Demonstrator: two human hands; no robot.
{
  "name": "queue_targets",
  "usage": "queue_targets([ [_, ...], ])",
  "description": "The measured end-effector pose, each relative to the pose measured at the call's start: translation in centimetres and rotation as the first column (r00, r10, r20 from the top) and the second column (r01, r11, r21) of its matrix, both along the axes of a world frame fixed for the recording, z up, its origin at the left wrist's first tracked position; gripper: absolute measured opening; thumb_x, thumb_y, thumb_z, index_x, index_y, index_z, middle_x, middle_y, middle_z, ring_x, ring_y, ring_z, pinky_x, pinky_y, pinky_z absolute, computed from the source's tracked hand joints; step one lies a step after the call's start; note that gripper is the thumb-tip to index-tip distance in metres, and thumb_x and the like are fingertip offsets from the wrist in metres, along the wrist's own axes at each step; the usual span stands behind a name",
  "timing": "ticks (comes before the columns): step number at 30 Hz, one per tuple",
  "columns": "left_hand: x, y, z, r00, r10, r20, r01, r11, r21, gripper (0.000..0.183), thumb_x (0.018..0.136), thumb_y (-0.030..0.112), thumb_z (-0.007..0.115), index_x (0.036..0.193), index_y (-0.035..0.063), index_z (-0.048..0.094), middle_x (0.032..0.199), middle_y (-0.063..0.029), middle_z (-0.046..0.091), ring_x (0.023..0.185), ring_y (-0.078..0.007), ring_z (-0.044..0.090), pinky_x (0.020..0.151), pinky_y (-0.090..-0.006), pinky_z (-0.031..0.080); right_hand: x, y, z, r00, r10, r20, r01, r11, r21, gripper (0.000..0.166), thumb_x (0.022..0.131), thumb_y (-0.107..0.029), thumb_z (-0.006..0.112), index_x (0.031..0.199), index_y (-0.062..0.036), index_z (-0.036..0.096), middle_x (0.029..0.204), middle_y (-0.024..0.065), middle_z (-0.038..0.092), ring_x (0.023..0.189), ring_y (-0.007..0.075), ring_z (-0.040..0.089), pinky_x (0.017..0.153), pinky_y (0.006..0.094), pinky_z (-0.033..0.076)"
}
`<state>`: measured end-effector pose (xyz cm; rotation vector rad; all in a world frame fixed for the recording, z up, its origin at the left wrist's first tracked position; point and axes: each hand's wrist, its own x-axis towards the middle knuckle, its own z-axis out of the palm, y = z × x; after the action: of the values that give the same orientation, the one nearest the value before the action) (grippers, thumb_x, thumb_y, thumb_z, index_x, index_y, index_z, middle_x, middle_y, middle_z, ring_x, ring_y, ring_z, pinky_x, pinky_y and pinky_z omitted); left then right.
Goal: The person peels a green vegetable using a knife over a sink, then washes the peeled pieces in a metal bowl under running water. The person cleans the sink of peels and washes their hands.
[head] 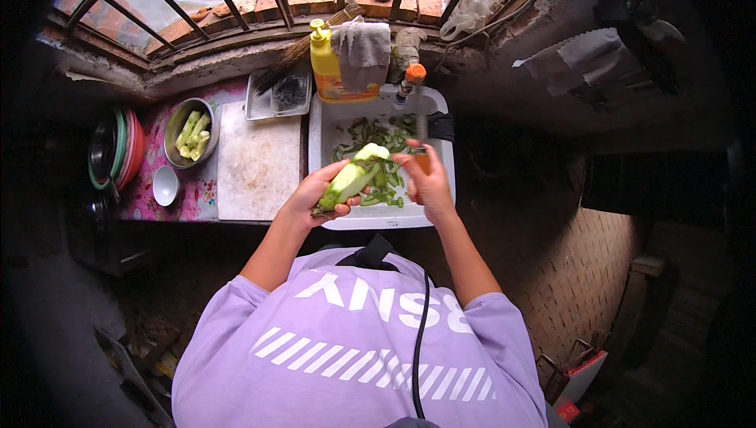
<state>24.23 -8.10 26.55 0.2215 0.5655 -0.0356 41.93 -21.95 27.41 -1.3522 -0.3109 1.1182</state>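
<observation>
A long green vegetable (348, 179), with its skin partly stripped to pale flesh, is gripped around its lower half by my left hand (316, 192). It tilts up to the right above the white sink (378, 222). My right hand (431, 183) is just right of its upper end, with fingers curled around a small blurred tool that has an orange-brown part (421, 160). The tool's exact kind is hidden by blur and fingers. Green peelings (387, 183) lie scattered across the basin below both hands.
An orange-topped tap (416, 73) and a yellow jug (323, 65) with a grey cloth (361, 53) stand behind the sink. Leftward are a white cutting board (260, 162), a metal bowl (171, 150) of peeled vegetables (194, 132), a small white bowl (166, 185) and stacked basins (131, 150).
</observation>
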Motion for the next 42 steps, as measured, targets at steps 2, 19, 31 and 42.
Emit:
queue_targets([
  [2, 0.6, 0.0, 0.5, 0.999, -0.041, 0.018, 0.04, 0.998, 0.051, 0.04, 0.102, 0.034, 0.035, 0.12, 0.0007, 0.049, 0.091, -0.0185, 0.059, 0.059, -0.0162, 0.056, 0.037, -0.0196, 0.046, -0.6, 0.9, 1.1, 0.983, 0.149, -0.105, -0.153, 0.988, -0.031, 0.044, 0.083, -0.018, 0.074, 0.12, -0.0109, 0.051, 0.067, -0.0048, 0.052, 0.045, 0.0027, 0.04, 0.038, 0.0189, 0.031],
  [19, 0.4, -0.7, 0.9, 0.999, 0.001, 0.05, -0.004, 0.998, 0.063, 0.042, 0.102, 0.038, 0.037, 0.114, -0.001, 0.047, 0.091, -0.0148, 0.054, 0.055, -0.0116, 0.048, 0.034, -0.0184, 0.037, -0.4, -3.3, 2.6, 0.111, 0.319, 0.941, -0.071, 0.947, -0.313, 0.03, 0.088, -0.036, 0.063, 0.108, -0.0142, 0.062, 0.078, 0.0064, 0.063, 0.064, 0.028, 0.064, 0.052, 0.0374, 0.048],
  [31, -1.9, 0.5, 2.0, 0.997, 0.005, -0.081, 0.01, 0.983, 0.181, 0.038, 0.1, 0.038, 0.045, 0.112, 0.002, 0.049, 0.082, -0.01, 0.051, 0.052, -0.0098, 0.045, 0.033, -0.0171, 0.032, 3.6, -7.6, -3.1, 0.323, 0.237, 0.916, 0.177, 0.936, -0.305, 0.028, 0.09, -0.034, 0.062, 0.11, -0.0141, 0.063, 0.091, 0.0111, 0.068, 0.074, 0.0328, 0.066, 0.06, 0.0422, 0.051],
  [42, -2.7, -0.2, 1.4, 0.989, 0.005, 0.145, 0.008, 0.996, -0.086, 0.042, 0.102, 0.039, 0.039, 0.117, 0.0001, 0.046, 0.09, -0.0141, 0.051, 0.052, -0.0072, 0.041, 0.03, -0.0138, 0.033, 4.3, -6.7, -5.1, 0.296, 0.395, 0.87, 0.281, 0.834, -0.474, 0.027, 0.091, -0.035, 0.059, 0.111, -0.0176, 0.065, 0.083, 0.0129, 0.068, 0.077, 0.0329, 0.066, 0.06, 0.0398, 0.05],
])
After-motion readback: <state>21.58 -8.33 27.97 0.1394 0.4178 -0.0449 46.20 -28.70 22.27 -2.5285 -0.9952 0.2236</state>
